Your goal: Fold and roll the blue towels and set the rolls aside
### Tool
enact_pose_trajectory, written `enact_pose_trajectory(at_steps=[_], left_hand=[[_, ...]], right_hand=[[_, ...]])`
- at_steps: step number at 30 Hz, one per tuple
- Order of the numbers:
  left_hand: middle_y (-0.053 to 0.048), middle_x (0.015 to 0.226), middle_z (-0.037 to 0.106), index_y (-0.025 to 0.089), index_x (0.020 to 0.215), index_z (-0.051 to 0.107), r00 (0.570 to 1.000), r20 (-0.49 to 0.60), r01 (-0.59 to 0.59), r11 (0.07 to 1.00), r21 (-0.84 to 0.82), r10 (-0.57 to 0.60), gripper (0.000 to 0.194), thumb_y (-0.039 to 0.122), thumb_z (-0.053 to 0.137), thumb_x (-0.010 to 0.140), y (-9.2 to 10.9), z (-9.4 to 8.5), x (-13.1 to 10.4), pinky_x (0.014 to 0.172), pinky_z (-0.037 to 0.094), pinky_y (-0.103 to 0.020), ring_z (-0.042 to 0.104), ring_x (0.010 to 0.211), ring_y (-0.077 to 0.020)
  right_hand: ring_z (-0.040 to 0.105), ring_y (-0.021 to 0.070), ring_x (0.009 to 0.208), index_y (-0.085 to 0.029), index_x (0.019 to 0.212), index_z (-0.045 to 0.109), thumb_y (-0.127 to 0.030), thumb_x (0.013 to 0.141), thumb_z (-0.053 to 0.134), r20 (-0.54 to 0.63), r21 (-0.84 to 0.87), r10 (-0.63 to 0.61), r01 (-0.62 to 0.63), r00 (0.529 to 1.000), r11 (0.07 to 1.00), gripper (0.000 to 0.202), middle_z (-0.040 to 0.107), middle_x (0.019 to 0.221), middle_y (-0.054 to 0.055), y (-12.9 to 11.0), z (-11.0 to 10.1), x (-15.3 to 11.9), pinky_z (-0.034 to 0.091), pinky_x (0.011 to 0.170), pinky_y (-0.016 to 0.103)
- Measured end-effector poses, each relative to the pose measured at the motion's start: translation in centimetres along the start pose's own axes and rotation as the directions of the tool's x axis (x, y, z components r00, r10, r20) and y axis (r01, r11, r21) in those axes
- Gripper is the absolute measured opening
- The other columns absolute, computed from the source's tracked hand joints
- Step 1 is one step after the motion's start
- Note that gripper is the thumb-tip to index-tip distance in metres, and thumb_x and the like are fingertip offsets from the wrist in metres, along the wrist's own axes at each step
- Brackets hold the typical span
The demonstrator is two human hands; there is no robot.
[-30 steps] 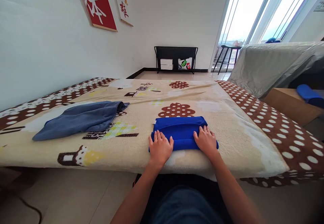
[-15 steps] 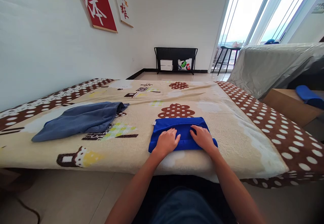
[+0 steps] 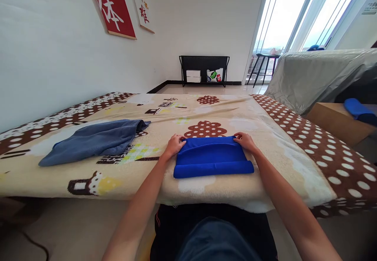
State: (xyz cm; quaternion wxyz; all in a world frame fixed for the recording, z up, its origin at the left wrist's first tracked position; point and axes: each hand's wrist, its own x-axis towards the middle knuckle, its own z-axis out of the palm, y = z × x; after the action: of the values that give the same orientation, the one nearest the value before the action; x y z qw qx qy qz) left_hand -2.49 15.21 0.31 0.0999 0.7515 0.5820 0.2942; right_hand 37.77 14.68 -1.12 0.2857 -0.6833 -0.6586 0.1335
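A bright blue folded cloth (image 3: 210, 155) lies near the front edge of the bed, its near side turned over into a thick roll. Whether it is a garment cannot be made out. My left hand (image 3: 175, 144) grips its far left corner between thumb and fingers. At the far right corner, my right hand (image 3: 246, 140) pinches the fabric the same way. The cloth stays flat on the blanket between both hands.
A patterned beige blanket (image 3: 165, 178) covers the bed, with a crumpled grey-blue garment (image 3: 94, 141) to the left. Beyond stands a black rack (image 3: 204, 62). At right are a cardboard box (image 3: 332, 121), a blue item (image 3: 357, 107) and plastic-covered furniture (image 3: 318, 72).
Both hands have moved outward and away from me, from the middle of the blue cloth to its far corners. The cloth has hardly shifted, and its near roll is now uncovered.
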Motion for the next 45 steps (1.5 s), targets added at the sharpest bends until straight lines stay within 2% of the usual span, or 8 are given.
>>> enact_pose_trajectory(at_steps=[7,11,17,20,28,34,38,45], left_hand=[[-0.006,0.094,0.067,0.020,0.090,0.071,0.997,-0.061,-0.052,0.996,-0.069,0.048,0.013,0.023,0.063,0.080,-0.7,0.6,0.2,0.085,0.050,-0.033,0.062,0.085,-0.0188],[-0.005,0.086,0.066,0.019,0.079,0.069,0.994,-0.104,-0.044,0.996,-0.074,0.036,0.006,0.020,0.063,0.079,-0.9,0.9,0.4,0.082,0.049,-0.033,0.062,0.081,-0.0190],[-0.006,0.089,0.062,0.019,0.081,0.067,0.980,-0.199,-0.028,0.997,-0.077,0.013,0.008,0.023,0.060,0.083,-0.7,0.8,0.4,0.086,0.048,-0.034,0.061,0.087,-0.0203],[-0.007,0.092,0.061,0.018,0.085,0.066,0.972,-0.235,-0.015,0.997,-0.080,-0.004,0.011,0.025,0.057,0.085,-0.5,0.9,0.2,0.088,0.047,-0.034,0.060,0.090,-0.0209],[-0.003,0.082,0.061,0.020,0.078,0.069,0.983,-0.185,0.000,0.995,-0.097,-0.018,0.009,0.017,0.061,0.074,-0.7,1.1,0.1,0.082,0.048,-0.032,0.060,0.079,-0.0190],[-0.003,0.083,0.064,0.021,0.079,0.071,0.980,-0.197,-0.026,0.990,-0.141,-0.002,0.008,0.024,0.064,0.076,-0.6,0.8,-0.1,0.083,0.048,-0.031,0.061,0.078,-0.0183],[-0.003,0.080,0.064,0.021,0.080,0.068,0.971,-0.240,-0.030,0.981,-0.190,-0.017,0.012,0.030,0.061,0.080,-0.3,0.6,-0.1,0.079,0.048,-0.029,0.059,0.076,-0.0171],[0.005,0.055,0.054,0.022,0.088,0.061,0.965,-0.255,-0.022,0.946,-0.324,-0.065,0.022,0.043,0.054,0.088,0.8,0.3,-0.6,0.057,0.042,-0.023,0.051,0.052,-0.0125]], right_hand=[[0.059,0.0144,0.070,-0.022,0.093,0.073,-0.031,0.078,0.063,-0.104,0.108,-0.094,0.105,0.990,0.989,0.021,0.069,0.088,0.002,0.9,0.7,-0.2,0.043,0.071,0.028],[0.058,0.0166,0.076,-0.023,0.089,0.075,-0.034,0.076,0.063,-0.200,0.161,-0.093,0.127,0.975,0.979,0.021,0.065,0.092,0.005,0.8,0.8,-0.3,0.043,0.076,0.030],[0.049,0.0142,0.054,-0.019,0.091,0.074,-0.051,0.077,0.062,-0.230,0.342,-0.028,0.107,0.973,0.934,0.037,0.055,0.055,-0.001,0.6,0.7,-0.8,0.038,0.059,0.028],[0.047,0.0126,0.048,-0.016,0.095,0.072,-0.060,0.077,0.061,-0.203,0.455,0.000,0.094,0.979,0.885,0.049,0.057,0.051,-0.002,0.5,0.7,-1.2,0.036,0.052,0.026],[0.042,0.0086,0.043,-0.016,0.094,0.071,-0.064,0.071,0.067,-0.161,0.599,0.047,0.060,0.986,0.798,0.053,0.071,0.066,0.004,0.0,0.5,-1.6,0.032,0.044,0.023],[0.041,0.0082,0.042,-0.017,0.092,0.070,-0.061,0.069,0.070,-0.120,0.620,0.065,0.023,0.991,0.784,0.050,0.073,0.070,0.005,0.3,0.8,-1.5,0.033,0.041,0.023],[0.049,0.0101,0.045,-0.017,0.093,0.070,-0.061,0.068,0.070,-0.105,0.633,0.070,0.012,0.992,0.774,0.051,0.076,0.079,0.008,0.2,0.8,-1.4,0.038,0.044,0.024],[0.067,0.0181,0.072,-0.018,0.096,0.071,-0.056,0.069,0.071,-0.118,0.651,0.073,0.021,0.990,0.759,0.046,0.077,0.090,0.008,-0.1,0.6,-1.6,0.047,0.057,0.026]])
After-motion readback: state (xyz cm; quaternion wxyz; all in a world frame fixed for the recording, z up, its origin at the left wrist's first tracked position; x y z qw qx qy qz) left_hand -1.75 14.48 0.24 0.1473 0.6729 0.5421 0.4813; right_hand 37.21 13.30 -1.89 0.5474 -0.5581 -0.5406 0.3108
